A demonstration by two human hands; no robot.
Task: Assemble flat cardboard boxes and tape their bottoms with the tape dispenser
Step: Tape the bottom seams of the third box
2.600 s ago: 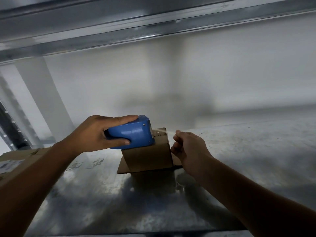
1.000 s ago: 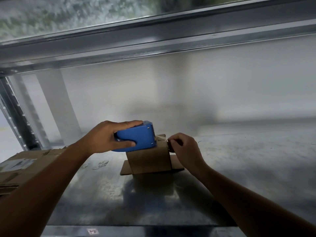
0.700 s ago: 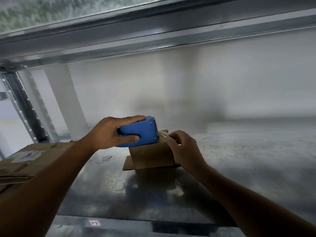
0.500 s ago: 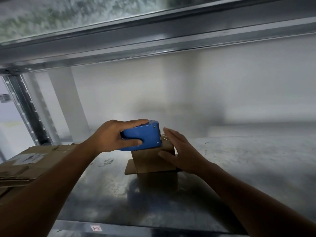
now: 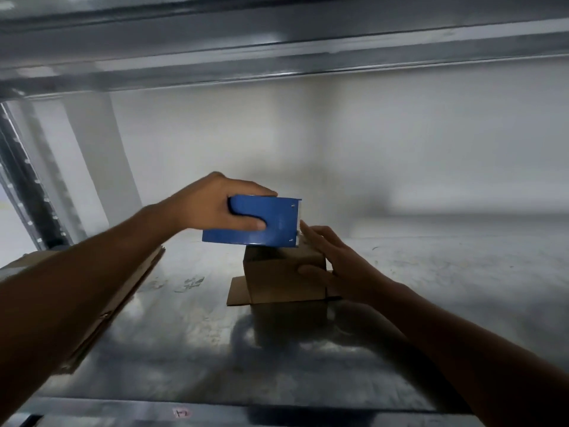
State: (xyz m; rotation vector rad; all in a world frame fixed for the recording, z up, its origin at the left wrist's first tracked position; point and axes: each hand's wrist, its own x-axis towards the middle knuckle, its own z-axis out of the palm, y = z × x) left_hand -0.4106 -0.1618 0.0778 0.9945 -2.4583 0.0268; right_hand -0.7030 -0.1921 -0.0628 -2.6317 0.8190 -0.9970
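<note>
A small brown cardboard box stands on the metal shelf, with a flap lying flat at its lower left. My left hand grips the blue tape dispenser and holds it just above the box's top, cutter end pointing right. My right hand rests on the box's right side with fingers straight, the thumb on the front face and the fingertips up near the dispenser's cutter end.
A stack of flat cardboard lies at the left, under my left forearm. The shelf above hangs low overhead. An upright post stands at the far left and a white wall closes the back.
My right hand let go of the tape end and opened flat against the box's right side. The dispenser in my left hand has lifted slightly off the box top.
</note>
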